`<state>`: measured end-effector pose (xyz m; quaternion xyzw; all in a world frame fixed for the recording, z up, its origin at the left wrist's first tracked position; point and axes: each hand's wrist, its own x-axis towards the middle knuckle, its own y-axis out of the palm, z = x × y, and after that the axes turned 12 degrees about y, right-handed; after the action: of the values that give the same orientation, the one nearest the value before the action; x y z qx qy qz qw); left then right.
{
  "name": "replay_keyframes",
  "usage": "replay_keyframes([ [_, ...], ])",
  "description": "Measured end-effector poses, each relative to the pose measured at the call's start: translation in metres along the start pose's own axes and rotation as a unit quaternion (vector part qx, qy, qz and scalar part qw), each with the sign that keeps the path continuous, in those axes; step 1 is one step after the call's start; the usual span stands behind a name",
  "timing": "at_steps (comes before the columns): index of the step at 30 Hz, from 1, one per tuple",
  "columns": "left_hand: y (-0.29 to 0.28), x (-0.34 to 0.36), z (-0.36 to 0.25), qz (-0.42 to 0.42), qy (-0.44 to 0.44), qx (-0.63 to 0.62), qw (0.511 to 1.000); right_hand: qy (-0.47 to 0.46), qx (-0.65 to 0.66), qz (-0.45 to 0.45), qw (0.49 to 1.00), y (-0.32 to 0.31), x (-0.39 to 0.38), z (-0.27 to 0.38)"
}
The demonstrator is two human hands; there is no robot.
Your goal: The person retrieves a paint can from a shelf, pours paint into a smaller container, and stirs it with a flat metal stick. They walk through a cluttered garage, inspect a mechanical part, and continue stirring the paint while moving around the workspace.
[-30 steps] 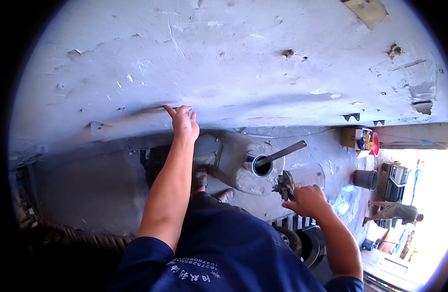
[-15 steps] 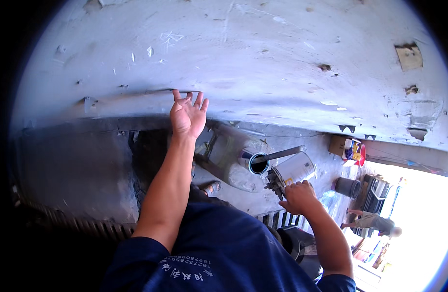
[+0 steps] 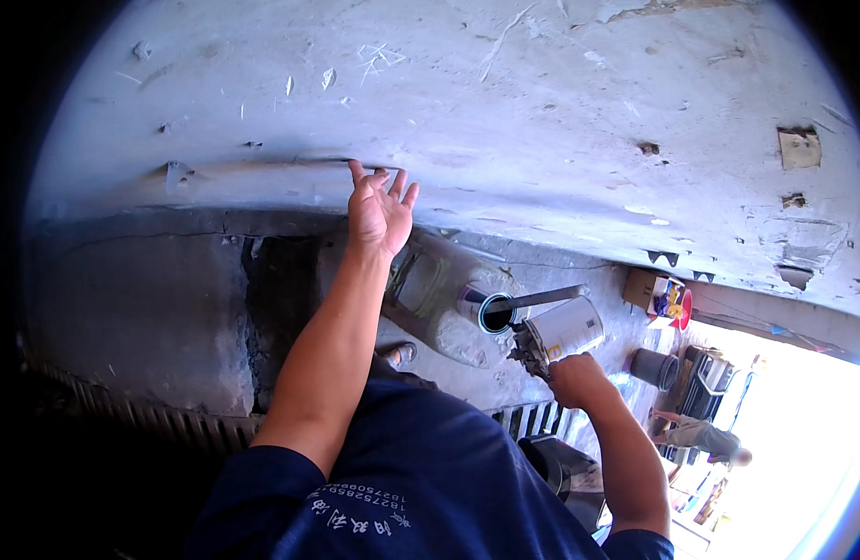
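Note:
My left hand (image 3: 381,210) is raised with fingers spread against the scuffed grey-white surface (image 3: 486,103) overhead in the picture, its fingertips at a long dark crease or slit. My right hand (image 3: 578,378), lower right, grips a spray gun (image 3: 531,353) fitted with a pale cylindrical cup (image 3: 568,327). Just left of that cup stands a paint can (image 3: 473,301) with dark contents and a flat metal stick (image 3: 547,297) in it, on a worn, paint-stained support (image 3: 449,329).
A cardboard box (image 3: 640,287), red tub (image 3: 684,313) and dark bucket (image 3: 654,369) are at the right. Another person (image 3: 696,432) stands near the bright doorway. A black container (image 3: 556,471), a slotted grate (image 3: 528,422) and my sandalled foot (image 3: 402,355) are below.
The view has shifted, and my left fingers are spread wider along the same crease. My right hand has lifted the spray gun slightly, its cup now closer to the can and stick.

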<state>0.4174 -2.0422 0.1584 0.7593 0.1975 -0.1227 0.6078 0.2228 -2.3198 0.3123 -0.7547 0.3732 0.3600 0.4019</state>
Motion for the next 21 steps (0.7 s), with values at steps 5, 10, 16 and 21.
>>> replay_keyframes([
  [5, 0.000, 0.001, 0.001, -0.001, 0.001, -0.011, 1.000, 0.009, 0.010, -0.005, 1.000, -0.001, -0.003, 0.003],
  [10, -0.002, 0.001, -0.003, -0.004, -0.002, -0.020, 1.000, -0.015, 0.028, -0.044, 0.999, 0.010, 0.001, -0.001],
  [16, -0.005, -0.001, -0.006, 0.023, -0.020, -0.033, 0.999, -0.009, 0.041, -0.038, 0.998, 0.009, -0.001, -0.001],
  [21, -0.012, 0.003, -0.004, -0.008, -0.015, -0.077, 0.997, -0.007, 0.039, -0.039, 0.998, 0.007, -0.001, -0.001],
])
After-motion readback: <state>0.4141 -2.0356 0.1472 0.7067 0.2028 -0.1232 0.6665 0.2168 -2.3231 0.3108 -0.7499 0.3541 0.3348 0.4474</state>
